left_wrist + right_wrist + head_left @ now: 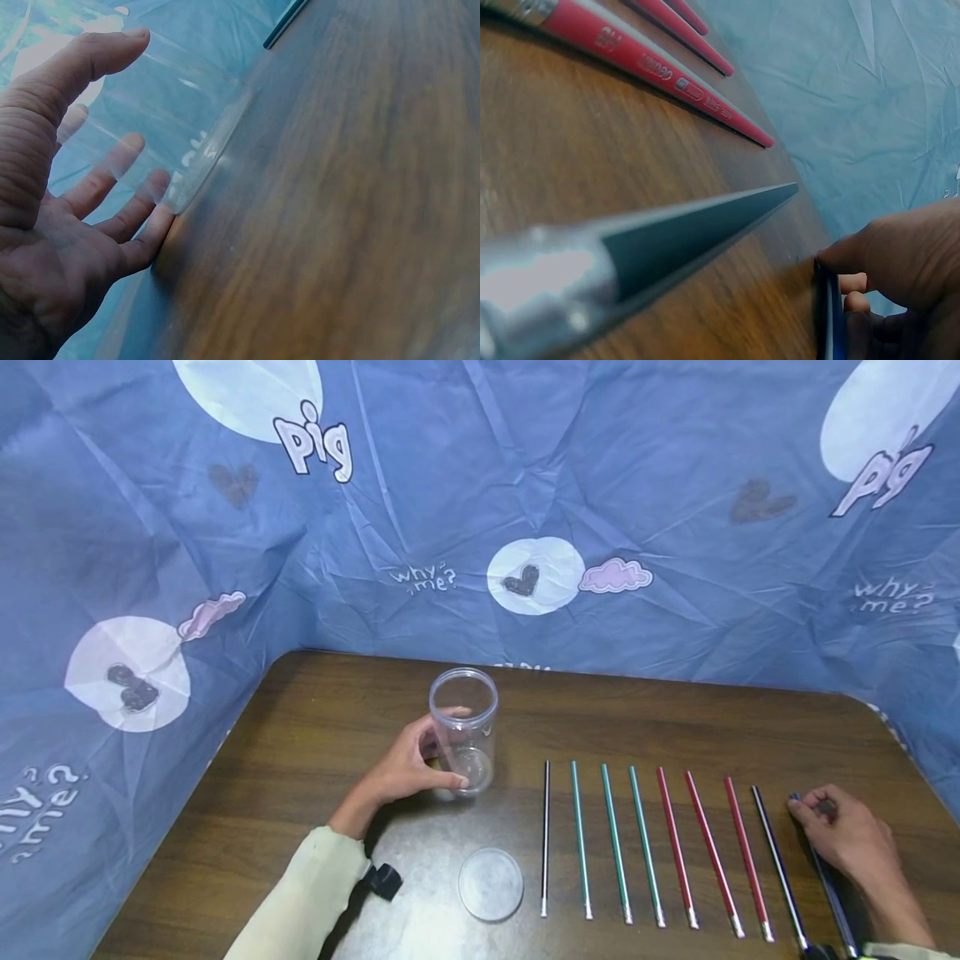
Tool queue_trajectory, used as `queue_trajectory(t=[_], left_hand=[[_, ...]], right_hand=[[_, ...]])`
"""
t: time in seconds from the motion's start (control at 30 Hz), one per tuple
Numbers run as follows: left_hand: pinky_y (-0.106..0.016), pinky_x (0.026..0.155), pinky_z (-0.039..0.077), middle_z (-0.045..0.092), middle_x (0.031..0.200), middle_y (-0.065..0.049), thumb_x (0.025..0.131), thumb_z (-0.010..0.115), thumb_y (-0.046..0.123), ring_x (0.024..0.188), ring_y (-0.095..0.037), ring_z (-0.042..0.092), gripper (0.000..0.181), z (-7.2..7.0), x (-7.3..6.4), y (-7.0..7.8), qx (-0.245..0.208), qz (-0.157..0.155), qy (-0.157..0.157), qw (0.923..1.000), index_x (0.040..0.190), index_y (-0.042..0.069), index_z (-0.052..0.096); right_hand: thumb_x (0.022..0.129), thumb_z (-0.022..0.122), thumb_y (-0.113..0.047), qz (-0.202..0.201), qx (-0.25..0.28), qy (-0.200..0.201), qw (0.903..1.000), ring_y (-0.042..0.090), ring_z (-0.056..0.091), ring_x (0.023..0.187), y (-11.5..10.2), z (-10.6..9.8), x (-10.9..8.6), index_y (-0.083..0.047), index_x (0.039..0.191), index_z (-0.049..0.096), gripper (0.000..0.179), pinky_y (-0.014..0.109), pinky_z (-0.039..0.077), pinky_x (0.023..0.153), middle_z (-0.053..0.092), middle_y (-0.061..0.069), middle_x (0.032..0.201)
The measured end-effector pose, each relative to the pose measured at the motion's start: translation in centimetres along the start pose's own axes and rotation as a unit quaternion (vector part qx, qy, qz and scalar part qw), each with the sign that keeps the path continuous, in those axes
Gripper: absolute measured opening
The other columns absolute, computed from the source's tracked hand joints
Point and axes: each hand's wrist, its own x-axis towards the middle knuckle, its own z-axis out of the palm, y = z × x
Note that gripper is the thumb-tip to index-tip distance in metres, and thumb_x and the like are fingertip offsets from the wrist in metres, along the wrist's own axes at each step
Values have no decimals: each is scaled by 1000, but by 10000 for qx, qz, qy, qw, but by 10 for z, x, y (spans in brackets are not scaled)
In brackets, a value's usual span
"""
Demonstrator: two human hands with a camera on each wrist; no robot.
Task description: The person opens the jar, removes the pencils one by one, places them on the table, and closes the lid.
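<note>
My left hand (408, 764) holds a clear plastic jar (486, 739) with an open top, thumb on the near side and fingers behind. In the left wrist view, the fingers show through the wall of the jar (199, 105), low by its base. At the far right of the table, my right hand (847, 831) pinches the upper end of a dark blue pencil (829, 893). The right wrist view shows the thumb against that pencil's (831, 322) tip. Just left of it lies another dark pencil (777, 856) with a silver ferrule.
A round translucent lid (491, 885) lies in front of the jar. Right of it runs a row of pencils: a black one (546, 839), three green ones (613, 835) and three red ones (712, 852). Blue printed cloth (450, 510) hangs behind the brown table (337, 710).
</note>
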Motion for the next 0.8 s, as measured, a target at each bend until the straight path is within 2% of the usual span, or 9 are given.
queue_trajectory(t=[0.3,0.37,0.47,0.6,0.73,0.8], left_hand=[[-49,101,50,62,131,-17,63,88,-9,118,-35,60,89,0,0,-1,-31,13,-10,10000,142,5,49],[-48,101,50,61,131,-18,63,87,-9,118,-35,60,89,0,0,-2,-39,4,-16,10000,142,4,49],[-48,100,50,61,131,-19,63,87,-10,118,-36,60,90,0,0,-2,-52,-11,-16,10000,142,3,48],[-49,100,50,60,131,-20,63,87,-10,118,-37,59,90,0,0,-1,-69,-14,-5,10000,143,3,48],[-50,100,50,60,132,-22,63,87,-10,119,-38,59,89,0,0,0,-90,6,-7,10000,143,3,48],[-50,100,50,60,132,-22,64,87,-10,119,-38,59,89,0,0,0,-78,29,-15,10000,143,3,48]], right_hand=[[99,57,-32,73,30,145,9999,22,52,67,3,3,1,-3,95,58,29,39,34,59,59,8,76],[100,56,-35,271,45,90,9996,26,54,69,3,4,2,-2,96,57,33,41,35,61,60,12,78],[101,53,-40,487,97,3,9988,40,59,78,3,2,2,1,99,57,40,50,37,68,64,24,85],[101,50,-41,549,223,-50,9982,53,58,89,2,-1,3,2,101,58,44,61,35,77,65,33,94],[102,48,-45,819,292,-219,9960,55,56,91,1,-4,5,3,106,56,49,63,36,80,63,36,101],[102,48,-45,1001,332,-227,9942,52,57,90,0,-5,5,4,108,55,50,58,39,76,62,37,103]])
